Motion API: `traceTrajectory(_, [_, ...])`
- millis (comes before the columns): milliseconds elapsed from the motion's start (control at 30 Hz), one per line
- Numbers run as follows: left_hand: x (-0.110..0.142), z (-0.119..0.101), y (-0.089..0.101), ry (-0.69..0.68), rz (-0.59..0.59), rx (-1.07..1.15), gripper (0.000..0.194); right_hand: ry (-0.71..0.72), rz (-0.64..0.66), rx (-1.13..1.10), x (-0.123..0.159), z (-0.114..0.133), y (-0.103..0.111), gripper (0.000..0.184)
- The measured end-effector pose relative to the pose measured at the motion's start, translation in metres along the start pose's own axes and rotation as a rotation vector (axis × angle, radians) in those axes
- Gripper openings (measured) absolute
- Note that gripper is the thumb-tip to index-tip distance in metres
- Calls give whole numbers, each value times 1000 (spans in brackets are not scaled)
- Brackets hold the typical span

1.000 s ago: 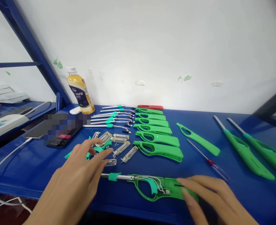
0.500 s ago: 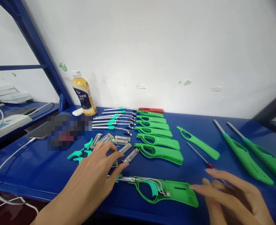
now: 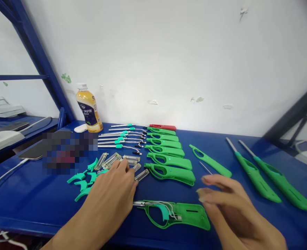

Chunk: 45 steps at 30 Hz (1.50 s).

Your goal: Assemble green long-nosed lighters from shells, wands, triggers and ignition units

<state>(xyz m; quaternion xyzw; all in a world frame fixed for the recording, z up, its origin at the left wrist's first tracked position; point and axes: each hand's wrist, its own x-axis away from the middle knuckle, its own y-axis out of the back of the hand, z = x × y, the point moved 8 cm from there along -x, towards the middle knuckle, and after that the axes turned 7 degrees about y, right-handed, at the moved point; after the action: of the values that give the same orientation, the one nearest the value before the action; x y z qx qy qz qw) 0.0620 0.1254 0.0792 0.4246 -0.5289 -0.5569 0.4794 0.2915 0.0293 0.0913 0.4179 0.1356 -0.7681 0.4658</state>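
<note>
My left hand (image 3: 114,194) reaches down among several clear plastic fuel tanks (image 3: 142,174), its fingers curled together; whatever lies under the fingertips is hidden. Teal triggers (image 3: 82,184) lie scattered left of it. In front, an open green lighter half-shell (image 3: 192,215) holds a metal tube, white wires and a teal trigger (image 3: 164,211). My right hand (image 3: 229,205) hovers by the right end of that shell, thumb and fingers apart, with nothing between them. Behind its fingers, a thin screwdriver shaft (image 3: 205,167) shows; the handle is hidden.
Several green shells (image 3: 170,161) and one red shell (image 3: 164,127) form a row, beside metal lighter tubes with wires (image 3: 111,141). A single green shell (image 3: 213,161) and two assembled lighters (image 3: 257,177) lie right. A drink bottle (image 3: 89,111) and a phone (image 3: 31,151) stand left.
The view has shifted slightly. My left fingers have curled down closer onto the clear tanks. My right hand has moved left, now covering the screwdriver's red handle.
</note>
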Motion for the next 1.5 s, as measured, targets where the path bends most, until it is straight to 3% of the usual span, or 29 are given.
traceTrajectory(133, [-1, 1, 6, 24, -15, -40, 34, -159, 45, -309, -27, -9, -17, 11])
traceTrajectory(267, [0, 12, 10, 54, -18, -33, 37, -344, 93, -519, -34, -17, -40, 23])
traceTrajectory(467, [4, 35, 16, 113, -7, -17, 38, -404, 95, -593, -32, -20, -50, 35])
traceTrajectory(667, [4, 42, 21, 113, -14, 74, 41, -561, 62, -612, -25, -38, -52, 30])
traceTrajectory(900, [4, 39, 33, 79, -191, 281, 44, -509, 21, -656, -24, -43, -49, 22])
traceTrajectory(1100, [13, 23, 48, -179, -389, 493, 32, -511, 51, -650, -23, -46, -50, 16])
traceTrajectory(1233, [27, 2, 60, -384, -495, 543, 28, -500, 272, -528, -16, -36, -63, 33])
traceTrajectory(1333, [32, -5, 61, -496, -505, 545, 34, -589, 415, -485, -5, -29, -76, 33])
traceTrajectory(1400, [25, 7, 59, -446, -477, 566, 32, -608, 385, -445, -4, -28, -74, 28])
traceTrajectory(1500, [1, 46, 49, -203, -347, 515, 34, -472, 288, -315, -14, -32, -59, 24])
